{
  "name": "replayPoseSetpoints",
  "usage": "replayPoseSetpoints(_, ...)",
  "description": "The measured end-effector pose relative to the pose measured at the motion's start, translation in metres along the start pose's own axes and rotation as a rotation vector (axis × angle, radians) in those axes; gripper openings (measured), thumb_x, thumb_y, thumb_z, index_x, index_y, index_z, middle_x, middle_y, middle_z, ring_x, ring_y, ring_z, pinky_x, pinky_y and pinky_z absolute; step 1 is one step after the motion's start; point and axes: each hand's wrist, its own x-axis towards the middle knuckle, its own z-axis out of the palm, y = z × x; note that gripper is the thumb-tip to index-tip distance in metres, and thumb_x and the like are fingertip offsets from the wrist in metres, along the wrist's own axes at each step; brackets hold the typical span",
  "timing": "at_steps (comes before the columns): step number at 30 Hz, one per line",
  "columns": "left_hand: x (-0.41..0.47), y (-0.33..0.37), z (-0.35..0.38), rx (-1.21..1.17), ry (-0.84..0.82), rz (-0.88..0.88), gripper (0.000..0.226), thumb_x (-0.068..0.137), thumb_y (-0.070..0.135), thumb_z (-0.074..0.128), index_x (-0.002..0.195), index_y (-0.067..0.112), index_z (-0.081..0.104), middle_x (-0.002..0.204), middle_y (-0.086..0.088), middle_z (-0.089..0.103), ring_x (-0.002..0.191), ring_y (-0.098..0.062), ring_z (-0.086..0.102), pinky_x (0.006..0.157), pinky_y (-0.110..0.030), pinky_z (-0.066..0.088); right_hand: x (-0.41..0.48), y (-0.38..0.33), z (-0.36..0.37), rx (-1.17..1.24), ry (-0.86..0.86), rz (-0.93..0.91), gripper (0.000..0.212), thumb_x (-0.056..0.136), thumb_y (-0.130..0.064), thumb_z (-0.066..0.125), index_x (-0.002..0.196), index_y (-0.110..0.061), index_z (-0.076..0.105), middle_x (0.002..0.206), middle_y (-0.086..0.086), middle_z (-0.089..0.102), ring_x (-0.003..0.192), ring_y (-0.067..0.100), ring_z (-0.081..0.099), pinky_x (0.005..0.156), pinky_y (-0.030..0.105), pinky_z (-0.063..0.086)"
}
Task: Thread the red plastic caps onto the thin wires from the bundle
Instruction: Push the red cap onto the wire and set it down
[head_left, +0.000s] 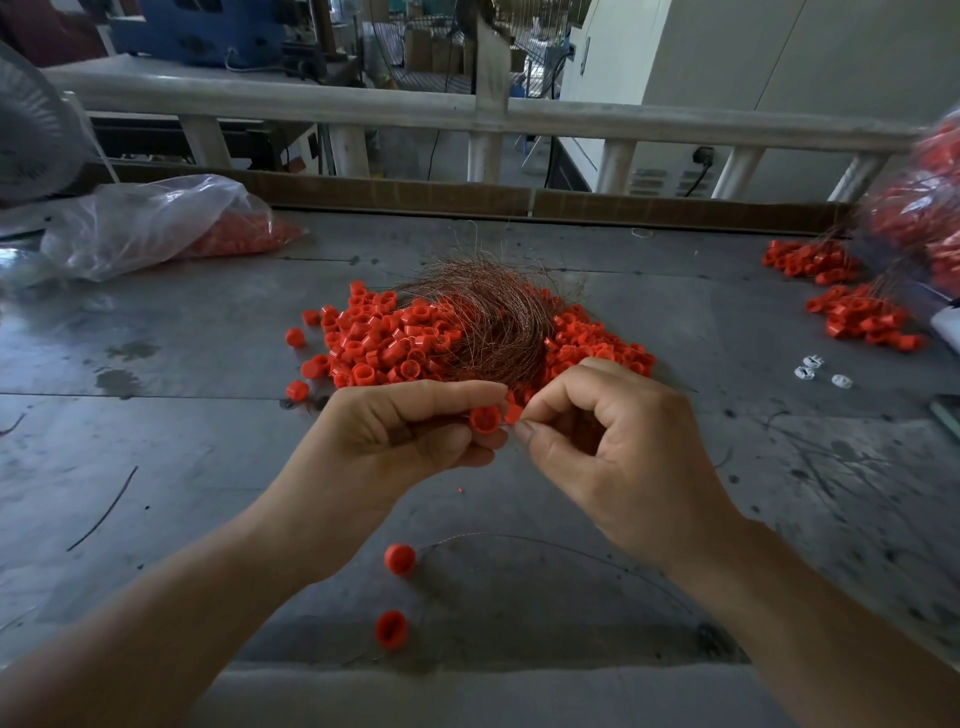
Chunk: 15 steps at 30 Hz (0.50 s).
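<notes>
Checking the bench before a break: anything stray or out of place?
Two loose caps lie near the front edge, well away from the main pile; three small white pieces sit alone at right.

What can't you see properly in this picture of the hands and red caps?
Head view: whether a wire passes through the held cap; too thin, and the left hand and right hand cover it.
Head view: red heap at the right edge; blurred, cut off.
Head view: caps in the plastic bag; film veils them.
</notes>
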Motion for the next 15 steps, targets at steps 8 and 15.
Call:
replayPoseSetpoints(8, 0.0004, 0.0013, -0.0001, 0.007, 0.016, -0.009, 0.033, 0.073, 0.005, 0.065, 0.093, 0.030, 0.074, 0.091, 0.000, 0.074, 0.084, -0.015, 0.069, 0.072, -0.019, 0.053, -0.0001, 0.0014, 0.0000, -0.001, -0.024, 0.006, 0.009, 0.073, -0.018, 0.064, 0.065, -0.014, 0.063, 0.062, -0.015, 0.050, 0.065, 0.004, 0.050, 0.056, 0.008, 0.038)
replayPoseSetpoints(15, 0.0026, 0.0048, 0.0000, -0.168, 0.035, -0.062, 0.031, 0.066, 0.004, 0.061, 0.087, 0.021, 0.075, 0.084, -0.005, 0.074, 0.077, -0.014, 0.070, 0.066, -0.020, 0.054, 0.0009, 0.0036, -0.0045, 0.227, -0.081, 0.146, 0.023, 0.078, -0.004, 0.068, 0.077, -0.027, 0.069, 0.072, -0.007, 0.064, 0.069, 0.007, 0.060, 0.062, 0.014, 0.048)
